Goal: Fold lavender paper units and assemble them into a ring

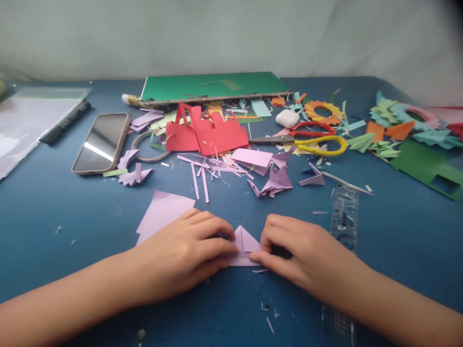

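Note:
A small lilac paper (243, 241), folded to a point at the top with a flat strip along its bottom, lies on the blue table between my hands. My left hand (197, 246) presses its left side, fingers bent and tips on the paper. At the right edge, my right hand (292, 243) pinches it between thumb and curled fingers. Partly under my left hand are flat lilac sheets (164, 212). Beyond my hands lie a folded lilac piece with several points (277, 180) and a smaller lilac folded piece (314, 177).
Scissors (318, 144) with red and yellow handles lie behind my right hand. A clear ruler (345, 212) runs under my right forearm. A phone (101, 143), tape roll (150, 147), red cut paper (206, 132), white case (287, 118) and green board (217, 86) stand farther back.

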Action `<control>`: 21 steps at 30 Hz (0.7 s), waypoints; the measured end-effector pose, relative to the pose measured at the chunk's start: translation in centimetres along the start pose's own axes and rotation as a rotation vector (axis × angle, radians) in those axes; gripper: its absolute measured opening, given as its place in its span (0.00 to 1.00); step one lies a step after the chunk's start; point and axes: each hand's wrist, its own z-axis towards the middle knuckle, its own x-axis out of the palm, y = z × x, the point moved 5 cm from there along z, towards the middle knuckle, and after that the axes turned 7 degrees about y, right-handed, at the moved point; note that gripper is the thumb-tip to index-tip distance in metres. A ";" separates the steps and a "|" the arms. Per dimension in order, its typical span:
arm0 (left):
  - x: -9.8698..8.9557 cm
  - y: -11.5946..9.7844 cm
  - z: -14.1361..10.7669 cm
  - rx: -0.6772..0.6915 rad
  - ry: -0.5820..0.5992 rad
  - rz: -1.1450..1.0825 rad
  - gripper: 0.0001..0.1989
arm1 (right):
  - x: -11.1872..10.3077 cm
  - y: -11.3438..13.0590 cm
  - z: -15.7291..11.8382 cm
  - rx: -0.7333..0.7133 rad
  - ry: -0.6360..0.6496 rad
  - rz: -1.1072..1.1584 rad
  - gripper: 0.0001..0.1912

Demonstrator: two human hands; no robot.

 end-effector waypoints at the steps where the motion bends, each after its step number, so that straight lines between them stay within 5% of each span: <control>1: 0.0 -0.1 0.0 0.011 0.001 0.014 0.08 | 0.0 0.0 0.0 -0.005 -0.003 -0.004 0.09; 12: -0.3 -2.1 -0.3 0.283 0.040 0.312 0.17 | 0.1 0.1 0.0 -0.024 -0.020 -0.044 0.09; 21: 0.1 -2.6 -0.6 0.307 -0.008 0.376 0.13 | -0.1 0.3 0.0 -0.019 -0.007 -0.045 0.09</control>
